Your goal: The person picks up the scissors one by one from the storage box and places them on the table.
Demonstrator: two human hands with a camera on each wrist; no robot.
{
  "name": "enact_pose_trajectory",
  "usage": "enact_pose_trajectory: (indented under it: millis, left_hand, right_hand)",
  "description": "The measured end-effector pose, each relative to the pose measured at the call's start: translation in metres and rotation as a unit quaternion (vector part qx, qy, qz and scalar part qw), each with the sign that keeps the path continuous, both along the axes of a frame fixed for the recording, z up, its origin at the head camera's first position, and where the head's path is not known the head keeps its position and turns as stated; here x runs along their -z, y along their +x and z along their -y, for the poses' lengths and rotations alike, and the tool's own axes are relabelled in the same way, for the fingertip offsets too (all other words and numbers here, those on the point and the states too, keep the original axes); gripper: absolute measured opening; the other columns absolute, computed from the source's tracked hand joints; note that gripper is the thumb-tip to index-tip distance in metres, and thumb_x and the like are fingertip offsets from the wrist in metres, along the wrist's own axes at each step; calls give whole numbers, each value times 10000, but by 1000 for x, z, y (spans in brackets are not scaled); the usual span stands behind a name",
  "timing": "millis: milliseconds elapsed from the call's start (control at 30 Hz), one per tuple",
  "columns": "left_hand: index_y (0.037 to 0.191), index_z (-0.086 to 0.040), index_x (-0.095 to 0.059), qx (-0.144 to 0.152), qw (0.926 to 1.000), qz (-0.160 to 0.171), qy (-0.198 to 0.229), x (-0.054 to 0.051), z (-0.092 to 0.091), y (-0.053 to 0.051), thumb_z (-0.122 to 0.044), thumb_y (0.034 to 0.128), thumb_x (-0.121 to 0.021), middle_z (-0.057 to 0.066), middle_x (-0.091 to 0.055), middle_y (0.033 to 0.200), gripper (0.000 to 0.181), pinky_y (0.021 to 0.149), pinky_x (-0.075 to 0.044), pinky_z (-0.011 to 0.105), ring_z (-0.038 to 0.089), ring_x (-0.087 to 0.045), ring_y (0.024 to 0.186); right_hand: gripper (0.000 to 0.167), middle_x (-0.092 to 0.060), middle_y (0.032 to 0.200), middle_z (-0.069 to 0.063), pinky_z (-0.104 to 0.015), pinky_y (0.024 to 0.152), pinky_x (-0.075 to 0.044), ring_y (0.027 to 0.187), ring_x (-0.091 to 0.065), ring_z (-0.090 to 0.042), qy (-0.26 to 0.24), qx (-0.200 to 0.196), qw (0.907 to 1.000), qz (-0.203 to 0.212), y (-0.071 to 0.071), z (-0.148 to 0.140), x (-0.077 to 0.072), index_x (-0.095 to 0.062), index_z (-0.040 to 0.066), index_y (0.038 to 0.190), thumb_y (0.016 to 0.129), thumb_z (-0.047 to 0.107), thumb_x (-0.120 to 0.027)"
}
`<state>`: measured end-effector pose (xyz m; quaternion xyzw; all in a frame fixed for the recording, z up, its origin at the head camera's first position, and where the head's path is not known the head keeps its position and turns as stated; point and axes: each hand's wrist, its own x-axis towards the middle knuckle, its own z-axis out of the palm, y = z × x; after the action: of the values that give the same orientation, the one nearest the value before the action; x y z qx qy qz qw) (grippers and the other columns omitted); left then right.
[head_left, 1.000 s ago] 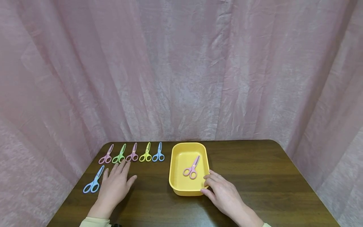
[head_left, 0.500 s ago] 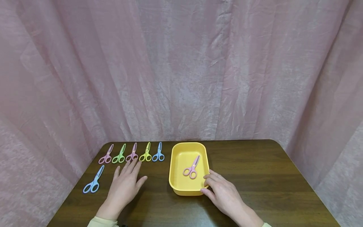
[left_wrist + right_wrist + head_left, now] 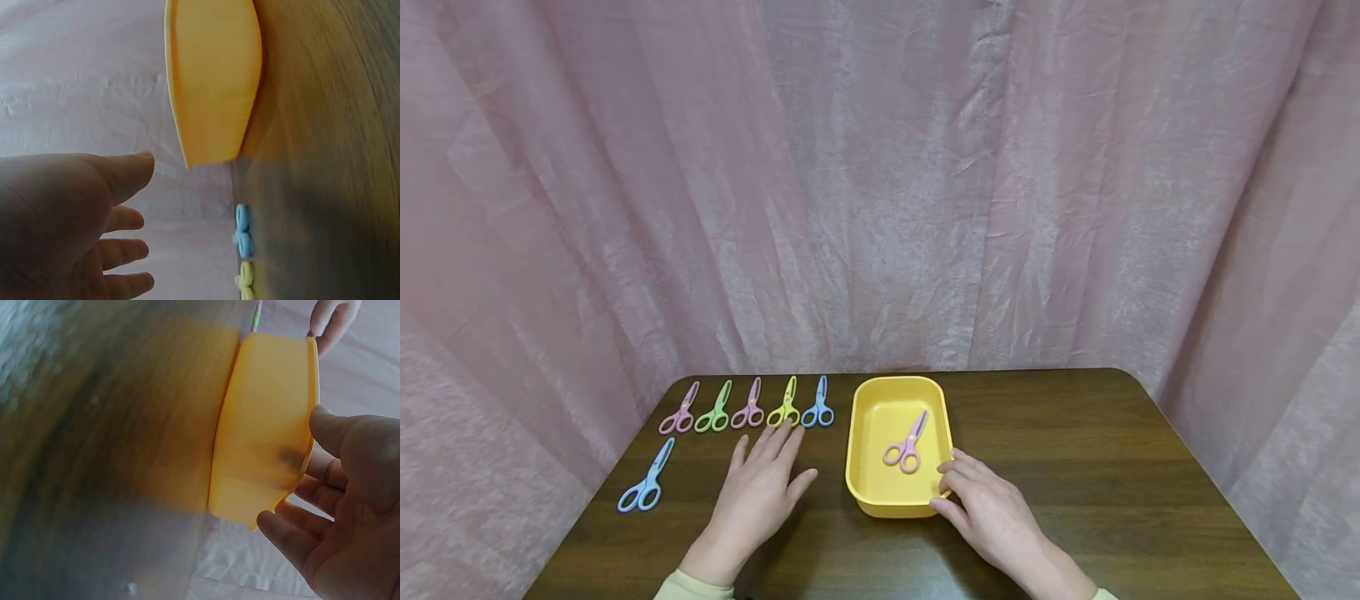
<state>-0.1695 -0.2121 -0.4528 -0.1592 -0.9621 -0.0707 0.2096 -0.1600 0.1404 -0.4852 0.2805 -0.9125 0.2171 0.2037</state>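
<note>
My left hand [image 3: 758, 497] is spread with fingers extended, its fingertips at the handles of the yellow scissors [image 3: 785, 407]; contact cannot be told. Nothing lies in its grasp in the left wrist view, where the palm and thumb show. My right hand [image 3: 996, 515] holds the right front corner of a yellow rectangular tub [image 3: 868, 505], thumb and fingers at the rim [image 3: 315, 381]. Pink scissors [image 3: 912, 440] lie inside the tub. Blue scissors [image 3: 818, 404] lie just right of the yellow pair.
Left of the yellow scissors, the back row continues with pink scissors [image 3: 749, 405], green scissors [image 3: 715, 409] and another pink pair [image 3: 681, 410]. Larger blue scissors [image 3: 648, 480] lie nearer, at the left. A pink curtain [image 3: 880, 183] hangs behind the brown wooden table [image 3: 1097, 467].
My left hand has moved rightward along the row, from the green and pink scissors to the yellow ones. The right hand and the tub have stayed put.
</note>
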Motion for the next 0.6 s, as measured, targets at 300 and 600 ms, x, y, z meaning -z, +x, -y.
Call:
enact_pose_trajectory:
  millis: [300,600]
  left_hand:
    - [1526,-33,-636,222,9997,-103,19,-1,-16,1,-377,979,-861,216,-585,1587,683,1191,-345,757,468,-563,1451]
    - [1516,-43,-646,457,9987,-209,2,-1,-33,0,-381,969,-866,203,-599,1577,680,1202,-353,726,454,-570,1449]
  right_hand:
    - [190,-762,1235,1,-481,1031,-592,1412,-635,-280,19,2,10000,73,0,0,-1,-736,204,960,947,328,-880]
    - [185,-764,1235,1,-481,1037,-589,1409,-637,-283,9,-4,10000,82,1,0,-2,-738,207,958,947,325,-879]
